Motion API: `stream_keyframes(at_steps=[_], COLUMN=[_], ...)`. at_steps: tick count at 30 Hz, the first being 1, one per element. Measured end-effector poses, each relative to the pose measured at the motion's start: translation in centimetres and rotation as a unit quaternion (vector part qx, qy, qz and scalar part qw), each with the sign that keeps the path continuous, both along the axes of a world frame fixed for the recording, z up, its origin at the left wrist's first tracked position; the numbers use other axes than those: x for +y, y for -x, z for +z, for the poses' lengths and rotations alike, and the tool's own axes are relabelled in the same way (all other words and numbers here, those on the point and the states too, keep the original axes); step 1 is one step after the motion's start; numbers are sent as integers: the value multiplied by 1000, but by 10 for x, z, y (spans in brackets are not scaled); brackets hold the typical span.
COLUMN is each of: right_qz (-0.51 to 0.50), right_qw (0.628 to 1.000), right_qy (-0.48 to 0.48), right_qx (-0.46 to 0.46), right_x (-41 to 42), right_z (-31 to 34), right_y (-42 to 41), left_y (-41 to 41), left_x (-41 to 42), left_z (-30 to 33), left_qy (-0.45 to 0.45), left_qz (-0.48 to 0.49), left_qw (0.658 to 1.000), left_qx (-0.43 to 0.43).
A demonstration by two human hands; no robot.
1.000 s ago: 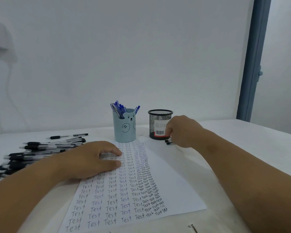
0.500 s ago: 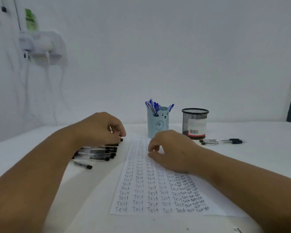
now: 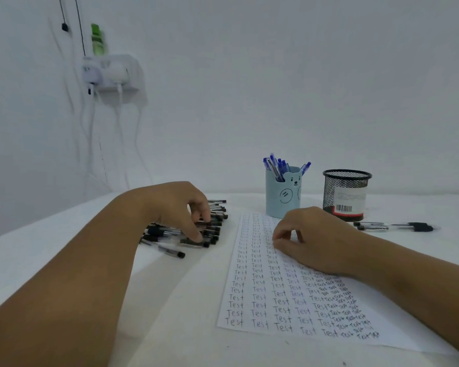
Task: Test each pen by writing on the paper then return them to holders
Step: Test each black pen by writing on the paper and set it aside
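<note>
- Pile of black pens (image 3: 210,229): lies on the white table (image 3: 51,247) left of the paper, the pens roughly side by side; one black pen (image 3: 170,251) lies apart at the near edge of the pile.
- Left hand (image 3: 180,207): over the pile, fingers curled down with tips among the pens; whether a pen is actually gripped cannot be told.
- Paper (image 3: 289,292): flat on the table, covered in columns of the handwritten word "Test".
- Right hand (image 3: 310,239): rests on the paper's upper part, fingers loosely curled, holding nothing.
- Blue bear holder (image 3: 282,200): upright beyond the paper, holding blue pens (image 3: 276,165).
- Black mesh holder (image 3: 346,194): upright to its right, no pens visible inside.
- Two black pens (image 3: 392,226): lying on the table near the mesh holder.
</note>
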State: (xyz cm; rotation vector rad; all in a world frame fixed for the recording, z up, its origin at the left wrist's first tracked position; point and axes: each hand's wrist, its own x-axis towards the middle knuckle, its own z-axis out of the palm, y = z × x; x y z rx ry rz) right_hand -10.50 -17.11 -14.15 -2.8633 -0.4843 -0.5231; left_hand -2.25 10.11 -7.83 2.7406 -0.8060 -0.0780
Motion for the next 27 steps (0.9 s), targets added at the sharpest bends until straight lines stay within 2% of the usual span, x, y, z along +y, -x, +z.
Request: stream_keyframes(at_steps=[9,11,13,14,16,18,19,21,22,23,25,27], right_qz=[2,3,4,3,1,1,1,2,2,2,0,-1], right_qw=[1000,1000,1000,1000,1000,1000,1000,1000,1000,1000,1000,1000], right_qy=[-16,-16,-18,-19,-17,-16,-17,-18,-21,-22,-22,-21], right_qx=[3,3,7,9,11,12,13,15,17,17,17,16], right_x=[-2,-3,-2,-2,-2,-2,-2,-2,-1,-1,-1,-1], right_z=[-2,-2,-2,-1,-1,-1,-1,0,0,0,0,0], right_y=[0,1,0,0,0,0,0,1,1,1,1,1], left_y=[5,8,12,12,14,13,11,6,4,2,-1,-1], left_x=[-3,-4,-7,-10,-16,-21,-23,-30,-33,-36,-42,-45], left_z=[0,4,7,8,12,15,15,12,9,5,-4,-11], left_qy=[31,92,215,293,435,584,663,781,809,824,841,848], left_qz=[17,17,-1,-20,-46,-60,-68,-76,-70,-61,-42,-27], left_qw=[999,994,974,954,897,809,745,592,531,489,440,421], left_qx=[-22,-62,-72,-65,-64,-20,41,186,241,279,313,320])
